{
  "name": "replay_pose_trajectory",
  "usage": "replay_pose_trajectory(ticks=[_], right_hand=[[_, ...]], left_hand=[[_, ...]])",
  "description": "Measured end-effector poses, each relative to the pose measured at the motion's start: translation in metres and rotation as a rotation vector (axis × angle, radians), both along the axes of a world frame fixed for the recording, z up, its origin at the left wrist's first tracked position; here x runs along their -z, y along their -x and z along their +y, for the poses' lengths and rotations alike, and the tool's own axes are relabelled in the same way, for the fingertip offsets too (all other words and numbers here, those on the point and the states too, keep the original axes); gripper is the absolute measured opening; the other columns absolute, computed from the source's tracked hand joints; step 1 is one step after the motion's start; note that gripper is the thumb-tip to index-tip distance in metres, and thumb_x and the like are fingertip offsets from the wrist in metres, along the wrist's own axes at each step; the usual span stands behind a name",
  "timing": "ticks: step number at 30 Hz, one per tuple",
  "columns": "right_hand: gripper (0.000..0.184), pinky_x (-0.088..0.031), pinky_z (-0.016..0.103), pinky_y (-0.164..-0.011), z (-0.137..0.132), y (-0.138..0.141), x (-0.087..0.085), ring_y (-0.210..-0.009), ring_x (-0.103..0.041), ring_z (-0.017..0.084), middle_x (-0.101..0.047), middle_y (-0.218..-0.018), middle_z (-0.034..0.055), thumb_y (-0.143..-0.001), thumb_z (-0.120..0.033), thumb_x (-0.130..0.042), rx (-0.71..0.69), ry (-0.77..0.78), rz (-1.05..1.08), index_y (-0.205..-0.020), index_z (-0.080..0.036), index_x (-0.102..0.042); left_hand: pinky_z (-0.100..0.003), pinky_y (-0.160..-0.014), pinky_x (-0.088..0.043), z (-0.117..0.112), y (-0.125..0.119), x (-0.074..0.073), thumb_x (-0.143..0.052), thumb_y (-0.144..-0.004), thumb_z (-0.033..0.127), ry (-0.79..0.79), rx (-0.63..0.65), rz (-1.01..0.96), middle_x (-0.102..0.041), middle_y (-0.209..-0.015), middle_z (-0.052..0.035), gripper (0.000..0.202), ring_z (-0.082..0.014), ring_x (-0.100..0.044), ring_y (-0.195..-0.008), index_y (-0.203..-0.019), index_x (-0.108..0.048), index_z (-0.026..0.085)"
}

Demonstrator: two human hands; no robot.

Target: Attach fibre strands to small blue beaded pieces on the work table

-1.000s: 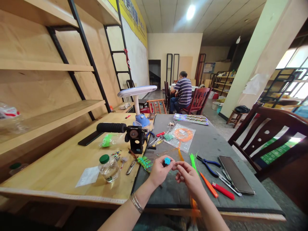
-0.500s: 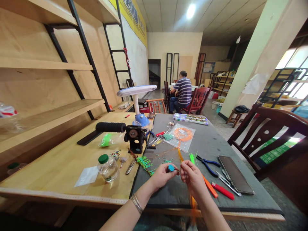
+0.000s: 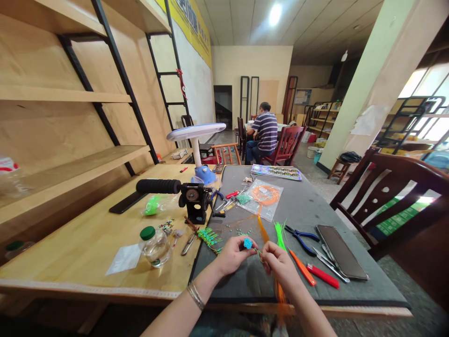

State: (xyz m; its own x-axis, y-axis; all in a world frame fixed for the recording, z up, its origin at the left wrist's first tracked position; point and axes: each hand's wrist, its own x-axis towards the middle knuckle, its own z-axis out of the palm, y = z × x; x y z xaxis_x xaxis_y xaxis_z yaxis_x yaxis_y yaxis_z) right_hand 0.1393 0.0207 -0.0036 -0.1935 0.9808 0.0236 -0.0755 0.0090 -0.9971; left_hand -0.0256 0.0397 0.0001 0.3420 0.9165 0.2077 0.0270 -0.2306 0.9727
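My left hand (image 3: 232, 256) is closed around a small blue beaded cluster (image 3: 247, 243), which shows above the thumb and fingers. Beside it, my right hand (image 3: 278, 261) pinches a thin strand (image 3: 258, 253) that runs toward the cluster; its exact ends are hidden by the fingers. Orange fibres (image 3: 279, 292) hang over the table's front edge beneath the right wrist, and more orange strands (image 3: 262, 229) lie just beyond the hands. Bright green strands (image 3: 279, 234) rest behind the right hand. Small loose teal beads (image 3: 242, 231) are scattered past the left hand.
Blue-handled pliers (image 3: 304, 238), tweezers (image 3: 331, 264), an orange tool (image 3: 302, 267), a red lighter (image 3: 322, 276) and a phone (image 3: 342, 252) lie right. A black crank device (image 3: 196, 201), green-lidded jar (image 3: 156, 248) and white lamp (image 3: 196, 131) stand left. A person (image 3: 264, 128) sits beyond.
My right hand has turned and lowered slightly, its fingers now more curled, with the strand showing between both hands. My left hand still holds the blue cluster. The view has shifted slightly.
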Motion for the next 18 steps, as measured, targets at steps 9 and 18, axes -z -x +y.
replay_pose_trajectory(ticks=[9, 18], right_hand=[[0.011, -0.037, 0.02, -0.044, -0.0011, 0.0003, -0.0072, -0.042, -0.045, 0.008, -0.05, -0.051, -0.0062, -0.065, -0.025, -0.053, -0.031, 0.0, 0.002, -0.057, -0.02, -0.047], [0.013, -0.037, 0.021, -0.047, -0.0029, -0.002, -0.0086, -0.045, -0.044, 0.008, -0.048, -0.052, -0.0064, -0.068, -0.027, -0.054, -0.084, -0.019, -0.018, -0.06, -0.02, -0.048]], left_hand=[[-0.026, -0.068, -0.044, 0.0, -0.0002, -0.0084, -0.067, -0.075, 0.031, -0.052, 0.081, 0.089, -0.066, -0.072, -0.0048, 0.018, -0.0162, -0.055, -0.069, -0.078, -0.068, 0.013], [-0.026, -0.069, -0.044, 0.0015, 0.0014, -0.0085, -0.065, -0.077, 0.03, -0.064, 0.104, 0.103, -0.065, -0.073, -0.0049, 0.018, -0.0154, -0.055, -0.069, -0.078, -0.068, 0.012]])
